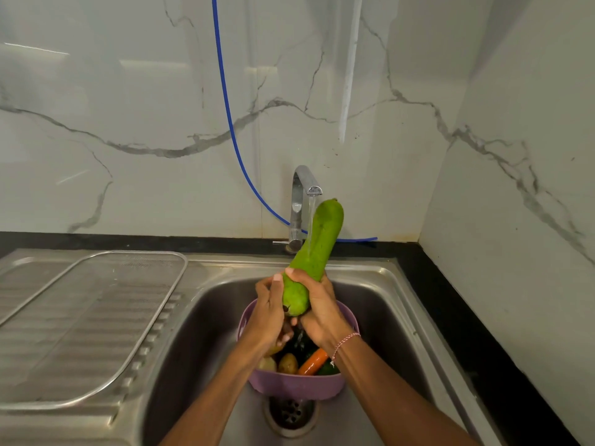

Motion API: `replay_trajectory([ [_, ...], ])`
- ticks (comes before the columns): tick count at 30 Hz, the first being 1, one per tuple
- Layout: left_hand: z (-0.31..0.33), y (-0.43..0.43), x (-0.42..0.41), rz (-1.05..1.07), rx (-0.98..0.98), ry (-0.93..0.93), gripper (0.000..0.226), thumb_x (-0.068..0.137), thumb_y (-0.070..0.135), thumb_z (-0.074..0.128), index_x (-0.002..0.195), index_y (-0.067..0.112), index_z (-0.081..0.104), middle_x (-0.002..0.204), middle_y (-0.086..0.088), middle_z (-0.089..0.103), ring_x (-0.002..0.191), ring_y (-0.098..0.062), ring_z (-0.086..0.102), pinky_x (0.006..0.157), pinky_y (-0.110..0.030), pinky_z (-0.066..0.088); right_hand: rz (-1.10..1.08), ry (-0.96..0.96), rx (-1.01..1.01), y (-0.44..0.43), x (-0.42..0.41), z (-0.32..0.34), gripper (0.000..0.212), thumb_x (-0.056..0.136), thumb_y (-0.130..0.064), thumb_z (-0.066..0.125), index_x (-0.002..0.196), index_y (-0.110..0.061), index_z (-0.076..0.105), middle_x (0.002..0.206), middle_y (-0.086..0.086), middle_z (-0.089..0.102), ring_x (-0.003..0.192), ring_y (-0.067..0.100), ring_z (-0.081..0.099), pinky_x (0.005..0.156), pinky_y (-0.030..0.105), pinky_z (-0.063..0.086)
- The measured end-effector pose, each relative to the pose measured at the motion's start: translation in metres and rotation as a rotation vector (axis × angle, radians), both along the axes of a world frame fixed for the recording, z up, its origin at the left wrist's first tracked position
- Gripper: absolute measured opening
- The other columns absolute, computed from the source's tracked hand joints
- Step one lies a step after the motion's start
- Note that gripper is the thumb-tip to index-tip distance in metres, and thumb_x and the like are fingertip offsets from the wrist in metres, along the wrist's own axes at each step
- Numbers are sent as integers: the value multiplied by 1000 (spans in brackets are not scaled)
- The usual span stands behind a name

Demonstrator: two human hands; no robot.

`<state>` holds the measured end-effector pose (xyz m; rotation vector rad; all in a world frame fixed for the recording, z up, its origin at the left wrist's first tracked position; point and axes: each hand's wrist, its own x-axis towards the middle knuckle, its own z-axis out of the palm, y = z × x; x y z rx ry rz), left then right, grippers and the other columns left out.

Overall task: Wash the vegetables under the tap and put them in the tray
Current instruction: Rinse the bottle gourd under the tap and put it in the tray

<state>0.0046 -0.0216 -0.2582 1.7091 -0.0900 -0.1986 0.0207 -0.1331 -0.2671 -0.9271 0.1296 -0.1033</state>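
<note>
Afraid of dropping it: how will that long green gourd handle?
Probably slippery: tap water runs down the smooth gourd. Likely stiff and fairly heavy: left hand and right hand both grip its lower end, and it juts straight. Being round, it may roll on the tray.

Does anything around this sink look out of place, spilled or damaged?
Only the blue hose stands out: it hangs loose down the marble wall and trails along the counter behind the tap. Nothing looks spilled or damaged; the left hand and right hand hold the gourd under the running water, over the basket in the sink.
</note>
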Motion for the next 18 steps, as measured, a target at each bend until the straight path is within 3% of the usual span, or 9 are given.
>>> replay_trajectory([
  [2, -3, 5, 2, -9, 178, -78, 48, 105, 63, 23, 129, 25, 40, 76, 5, 61, 63, -8, 59, 58, -24, 51, -12, 9, -76, -4, 2, -1, 64, 69, -16, 92, 127, -11, 66, 101, 12, 73, 98, 32, 72, 88, 49, 60],
  [5, -7, 10, 4, 49, 357, -173, 48, 101, 72, 22, 122, 36, 46, 83, 5, 70, 81, -15, 70, 86, -42, 58, 1, 45, -163, -13, 2, -2, 51, 79, -8, 87, 125, -10, 65, 102, 13, 73, 97, 32, 72, 90, 51, 60],
  [7, -10, 13, 11, 111, 368, -165, 44, 99, 75, 23, 114, 42, 47, 86, 3, 73, 82, -21, 72, 88, -47, 57, 44, 64, -183, -17, 1, 0, 53, 78, -10, 87, 126, -10, 65, 104, 15, 73, 97, 32, 72, 86, 48, 61],
  [10, -9, 16, 19, 108, 102, -117, 39, 96, 73, 39, 116, 42, 52, 107, 2, 75, 91, -20, 75, 90, -53, 60, 128, 67, -242, -25, -1, 8, 58, 71, -17, 88, 123, -7, 67, 104, 19, 74, 88, 31, 73, 75, 41, 63],
  [12, -4, 15, 21, 50, -167, -14, 44, 97, 61, 50, 133, 34, 51, 125, -1, 72, 105, -18, 74, 92, -49, 61, 216, 66, -262, -33, -1, 12, 55, 78, -18, 86, 126, -2, 65, 100, 22, 73, 78, 31, 73, 67, 39, 62],
  [15, 4, 11, 18, -35, -388, 90, 46, 102, 44, 55, 143, 25, 48, 124, -5, 75, 111, -25, 73, 86, -46, 60, 386, 65, -306, -41, -6, 17, 44, 93, -16, 77, 133, -5, 63, 100, 19, 75, 77, 30, 74, 63, 38, 62],
  [18, 4, 11, 21, -14, -522, 153, 51, 96, 42, 64, 139, 18, 55, 121, -13, 75, 111, -30, 72, 100, -53, 55, 515, 61, -418, -38, -8, 18, 61, 88, -19, 82, 143, -16, 54, 115, 12, 75, 93, 25, 75, 69, 37, 63],
])
